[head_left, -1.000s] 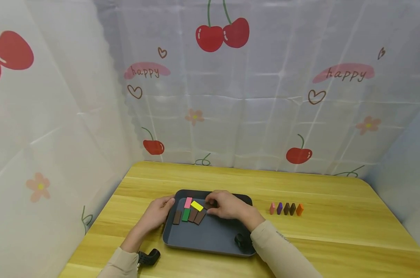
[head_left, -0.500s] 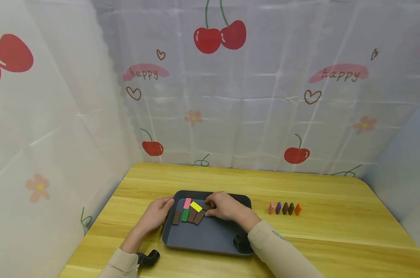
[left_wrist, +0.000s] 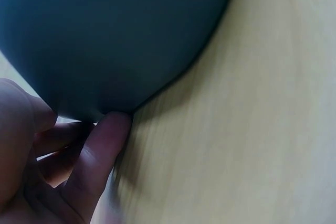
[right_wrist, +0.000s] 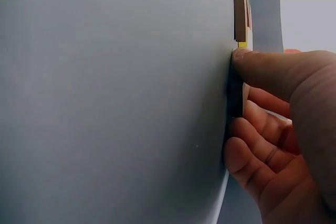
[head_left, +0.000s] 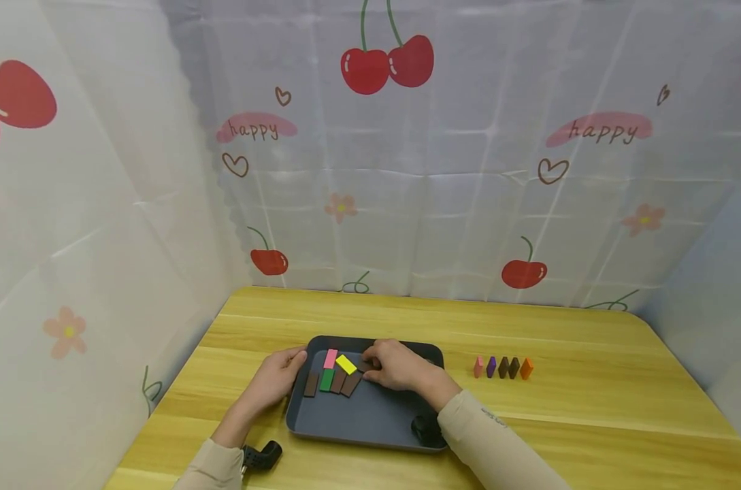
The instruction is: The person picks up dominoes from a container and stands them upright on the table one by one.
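Note:
A dark grey tray (head_left: 358, 418) stands on the table. At its left rim my left hand (head_left: 275, 374) pinches the edge between thumb and fingers; the left wrist view shows the thumb (left_wrist: 107, 140) at the corner. Inside the tray my right hand (head_left: 397, 364) holds a flat dark brown block (right_wrist: 236, 95) by its ends, the thumb at one end and fingers at the other. Beside it lie a yellow block (head_left: 346, 365), a pink block (head_left: 330, 358), a green block (head_left: 326, 380) and several brown blocks, including one brown block (head_left: 311, 384) at the left.
Right of the tray, a row of upright blocks stands on the wooden table (head_left: 590, 395): pink (head_left: 478, 367), purple (head_left: 491, 367), two dark brown and orange (head_left: 527, 369). A black wrist device (head_left: 425, 429) overlaps the tray's front right corner. Printed curtains surround the table.
The view has shifted slightly. Both hands and the blocks keep nearly the same places.

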Tool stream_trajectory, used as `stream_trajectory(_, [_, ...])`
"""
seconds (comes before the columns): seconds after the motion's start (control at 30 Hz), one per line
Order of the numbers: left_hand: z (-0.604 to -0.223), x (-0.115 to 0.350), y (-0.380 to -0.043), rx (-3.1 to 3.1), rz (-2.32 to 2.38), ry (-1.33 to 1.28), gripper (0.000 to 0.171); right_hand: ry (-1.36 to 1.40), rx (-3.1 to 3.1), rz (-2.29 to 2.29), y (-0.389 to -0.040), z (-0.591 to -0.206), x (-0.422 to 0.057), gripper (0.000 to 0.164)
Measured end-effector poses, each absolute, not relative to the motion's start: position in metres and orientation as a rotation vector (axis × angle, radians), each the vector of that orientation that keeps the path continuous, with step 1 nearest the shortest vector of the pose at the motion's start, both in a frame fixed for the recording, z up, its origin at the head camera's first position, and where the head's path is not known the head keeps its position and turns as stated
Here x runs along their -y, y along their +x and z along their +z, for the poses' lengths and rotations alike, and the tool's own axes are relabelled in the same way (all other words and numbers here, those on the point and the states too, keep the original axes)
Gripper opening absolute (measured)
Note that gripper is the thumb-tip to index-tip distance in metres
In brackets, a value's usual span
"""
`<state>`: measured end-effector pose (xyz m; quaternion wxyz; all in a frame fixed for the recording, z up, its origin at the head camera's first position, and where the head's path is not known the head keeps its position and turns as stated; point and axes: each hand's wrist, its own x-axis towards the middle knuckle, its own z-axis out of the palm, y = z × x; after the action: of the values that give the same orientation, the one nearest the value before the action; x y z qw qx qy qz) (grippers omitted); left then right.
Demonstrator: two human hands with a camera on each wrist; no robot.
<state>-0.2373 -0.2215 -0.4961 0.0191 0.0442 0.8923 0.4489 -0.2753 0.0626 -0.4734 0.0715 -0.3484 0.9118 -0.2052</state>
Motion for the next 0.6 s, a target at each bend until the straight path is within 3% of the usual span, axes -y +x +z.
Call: stream_trajectory(0.6, [-0.4979,0.2229,-0.2375,-2.782,1.394,0.160,0.043,-0.986,-2.731,-0.840,-0.2695,-0.4653,-0.0720,0.021])
